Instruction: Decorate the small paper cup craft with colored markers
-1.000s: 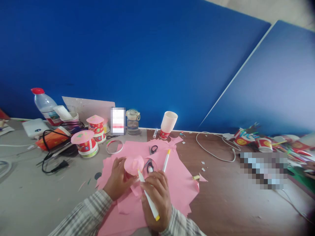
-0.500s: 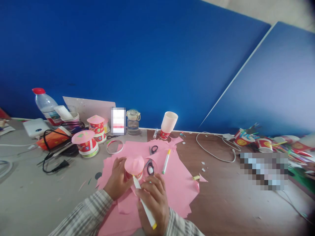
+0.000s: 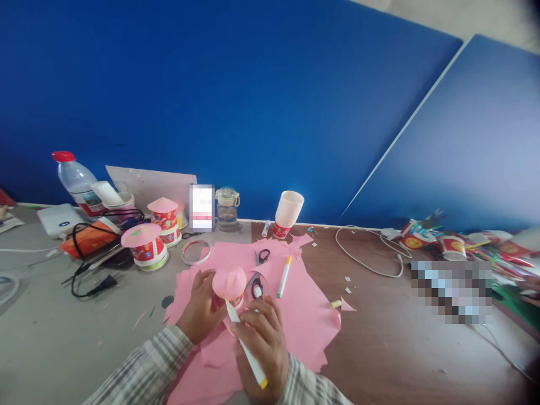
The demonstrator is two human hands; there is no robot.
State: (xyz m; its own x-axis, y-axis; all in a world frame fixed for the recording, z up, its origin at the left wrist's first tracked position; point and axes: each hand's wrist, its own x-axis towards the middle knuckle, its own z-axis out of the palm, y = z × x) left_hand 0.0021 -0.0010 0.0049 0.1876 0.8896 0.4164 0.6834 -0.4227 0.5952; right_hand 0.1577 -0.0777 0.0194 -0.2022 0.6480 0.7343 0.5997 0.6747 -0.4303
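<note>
Right hand (image 3: 269, 347) has moved slightly left, its fingers around 1 marker (image 3: 252, 359); left hand (image 3: 201, 313) holds 1 pink-topped cup (image 3: 229, 282).

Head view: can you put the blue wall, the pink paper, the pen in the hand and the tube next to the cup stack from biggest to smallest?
1. blue wall
2. pink paper
3. pen in the right hand
4. tube
</note>
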